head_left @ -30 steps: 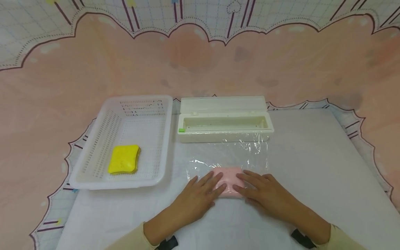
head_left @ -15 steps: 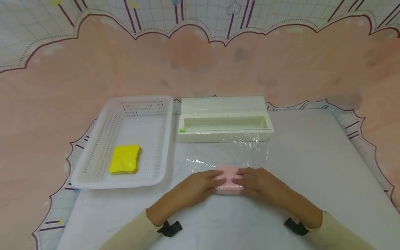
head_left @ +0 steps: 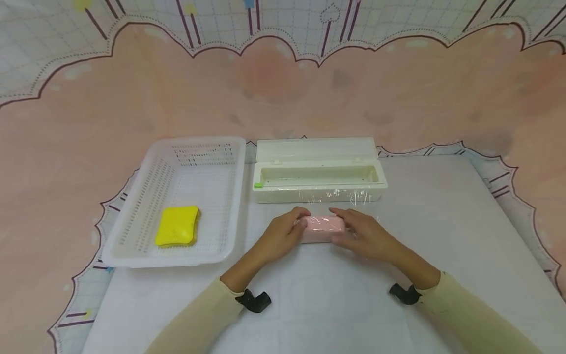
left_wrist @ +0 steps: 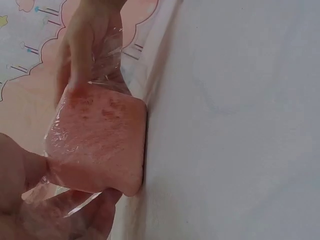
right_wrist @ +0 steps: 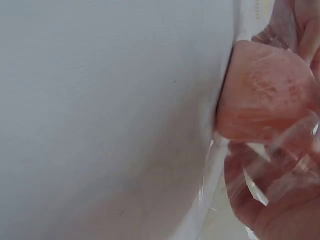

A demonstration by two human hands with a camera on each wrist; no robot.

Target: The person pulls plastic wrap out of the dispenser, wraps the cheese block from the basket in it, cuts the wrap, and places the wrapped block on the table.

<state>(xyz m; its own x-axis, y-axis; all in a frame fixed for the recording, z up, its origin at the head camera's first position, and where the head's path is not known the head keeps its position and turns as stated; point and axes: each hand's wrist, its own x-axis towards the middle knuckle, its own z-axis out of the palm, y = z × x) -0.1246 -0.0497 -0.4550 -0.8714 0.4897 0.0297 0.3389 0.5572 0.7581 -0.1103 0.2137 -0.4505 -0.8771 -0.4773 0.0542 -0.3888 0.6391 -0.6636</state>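
In the head view a pink block (head_left: 324,229), with clear cling film over it, lies on the white tabletop just in front of the film box. At its left end my left hand (head_left: 282,233) grips it, thumb on the near side and fingers round the back. My right hand (head_left: 364,233) holds the right end between thumb and fingers. In the left wrist view the film (left_wrist: 107,50) also runs loosely over the hand on the far side. The right wrist view has the block (right_wrist: 267,95) touching the surface along one edge, with film bunched over the fingers.
A cream cling film box (head_left: 318,194) stands behind the block with its lid raised and film hanging over its front. To the left is a white perforated basket (head_left: 221,255) with a yellow concave-sided block (head_left: 178,226) in it. A patterned cloth hangs behind.
Both hands have moved away from me toward the film box, turning the pink block over with its film. The stretch of film between block and box is shorter now.
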